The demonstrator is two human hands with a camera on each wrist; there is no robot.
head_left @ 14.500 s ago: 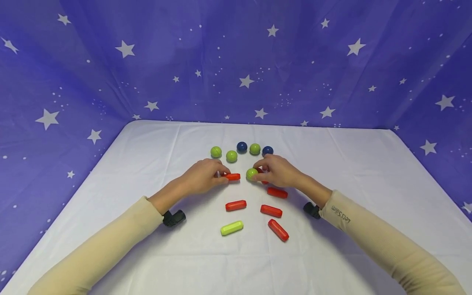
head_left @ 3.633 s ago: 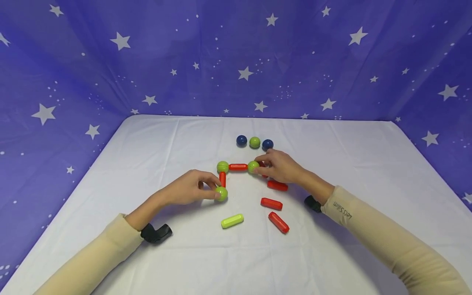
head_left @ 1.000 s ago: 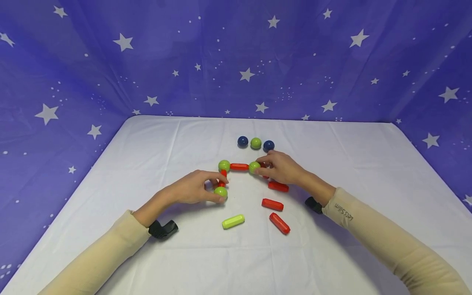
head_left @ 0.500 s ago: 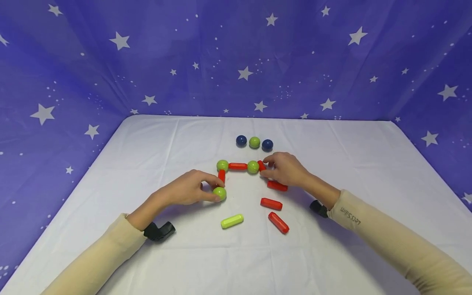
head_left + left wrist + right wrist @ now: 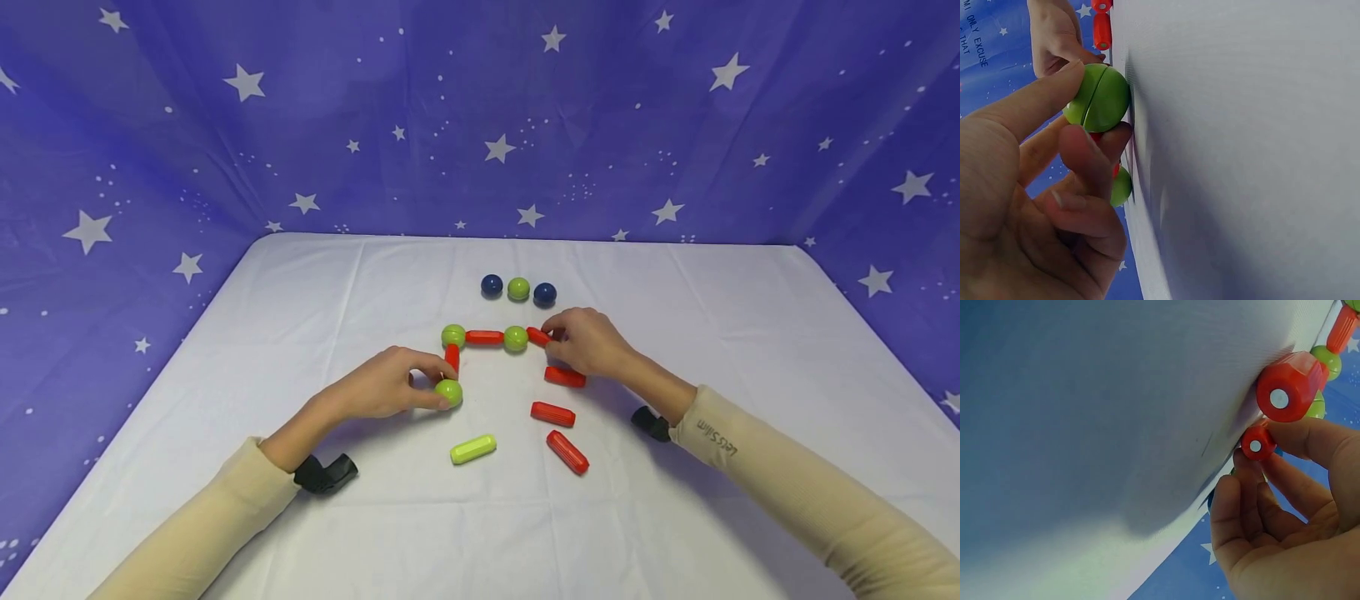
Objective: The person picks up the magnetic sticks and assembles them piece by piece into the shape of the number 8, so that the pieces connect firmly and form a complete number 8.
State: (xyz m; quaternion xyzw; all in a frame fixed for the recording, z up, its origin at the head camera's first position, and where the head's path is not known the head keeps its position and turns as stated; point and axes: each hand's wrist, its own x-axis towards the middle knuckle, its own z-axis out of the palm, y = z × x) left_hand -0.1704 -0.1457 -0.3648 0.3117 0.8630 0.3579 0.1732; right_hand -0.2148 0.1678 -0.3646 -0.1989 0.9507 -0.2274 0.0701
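Note:
My left hand [image 5: 393, 383] holds a green ball [image 5: 450, 393] between thumb and fingers; its seam shows in the left wrist view. From it a red rod [image 5: 452, 358], partly behind my fingers, leads to a green corner ball [image 5: 453, 336]. Another red rod [image 5: 485, 337] joins that corner to a second green ball [image 5: 516, 338]. My right hand [image 5: 588, 340] pinches a red rod [image 5: 537, 337] whose left end meets this ball. In the right wrist view, the pinched rod's end [image 5: 1256, 445] bears a pale round disc.
Two blue balls [image 5: 492, 286] flank a green ball [image 5: 518, 288] at the back. Three loose red rods lie right of centre, one red rod [image 5: 565, 377] close below my right hand. A yellow-green rod [image 5: 473, 449] lies nearer the front on the white cloth [image 5: 375, 542].
Balls and red rods have become a joined corner shape since the oldest frame. Lately my right hand left the second green ball, took the red rod beside it and swung its outer end rightward.

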